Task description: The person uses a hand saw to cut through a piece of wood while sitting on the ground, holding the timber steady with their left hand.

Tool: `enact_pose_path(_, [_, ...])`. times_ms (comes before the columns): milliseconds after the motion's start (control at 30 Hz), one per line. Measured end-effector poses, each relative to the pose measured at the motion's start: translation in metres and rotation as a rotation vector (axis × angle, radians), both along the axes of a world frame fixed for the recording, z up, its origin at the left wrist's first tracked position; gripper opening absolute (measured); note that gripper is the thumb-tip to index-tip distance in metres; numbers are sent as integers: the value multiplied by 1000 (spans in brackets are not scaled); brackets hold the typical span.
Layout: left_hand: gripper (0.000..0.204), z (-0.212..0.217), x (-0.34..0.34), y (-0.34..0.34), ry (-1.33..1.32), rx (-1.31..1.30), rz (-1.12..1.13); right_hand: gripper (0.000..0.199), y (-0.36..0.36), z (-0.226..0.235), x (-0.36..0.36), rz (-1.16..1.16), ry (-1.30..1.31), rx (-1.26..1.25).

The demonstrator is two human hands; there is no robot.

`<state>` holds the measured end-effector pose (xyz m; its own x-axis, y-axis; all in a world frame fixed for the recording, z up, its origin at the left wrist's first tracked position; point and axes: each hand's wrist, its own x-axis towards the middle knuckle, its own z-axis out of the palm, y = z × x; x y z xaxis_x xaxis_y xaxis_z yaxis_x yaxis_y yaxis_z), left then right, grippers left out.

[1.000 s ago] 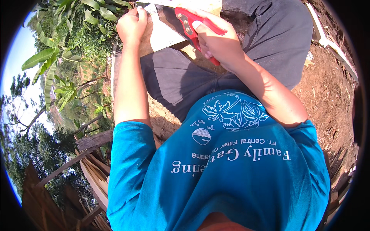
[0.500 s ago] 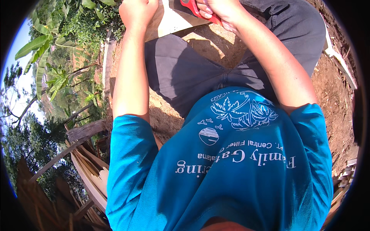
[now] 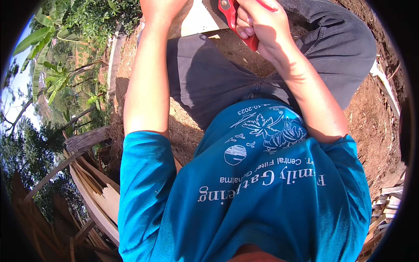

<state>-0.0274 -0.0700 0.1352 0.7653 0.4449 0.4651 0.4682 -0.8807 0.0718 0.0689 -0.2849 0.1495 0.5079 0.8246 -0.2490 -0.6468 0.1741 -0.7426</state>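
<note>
My right hand (image 3: 267, 27) is closed round the red handle of a hand saw (image 3: 252, 43). Its toothed blade runs up out of the top of the picture, and a round metal pivot shows on the handle. Beside the blade lies a pale wooden board (image 3: 200, 21), lit by the sun, just beyond my left knee. Against the board's left side is my left hand (image 3: 160, 8); its fingers are cut off by the upper edge, so its grip is hidden.
My legs in dark trousers (image 3: 331, 48) are bent apart round the work. Brown soil (image 3: 366, 135) lies about me. Wood strips (image 3: 102, 196) and a weathered post (image 3: 86, 139) stand at left, with plants beyond. Cut wood pieces (image 3: 388, 209) are stacked at lower right.
My right hand has drawn the saw back toward my body. The board and my left hand now sit higher in the picture, as the view has shifted a little.
</note>
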Motion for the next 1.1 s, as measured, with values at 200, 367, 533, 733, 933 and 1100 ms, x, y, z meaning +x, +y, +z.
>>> enact_pose_path(200, [34,0,4,0,-12,-106,59,18,14,-12,15,100,-22,25])
enact_pose_path(367, [34,1,8,1,22,-14,31,20,-27,-28,-24,-106,-70,22])
enact_pose_path(533, [29,4,3,5,12,-109,43,50,-116,-5,-8,-37,-107,-25])
enact_pose_path(733, [29,4,4,3,18,37,19,53,-113,0,-1,-83,-60,-14])
enact_pose_path(933, [30,4,6,-3,38,19,14,23,8,-23,25,65,-27,106])
enact_pose_path(1100, [32,1,6,9,-29,-39,-7,18,47,-27,13,-52,-15,63])
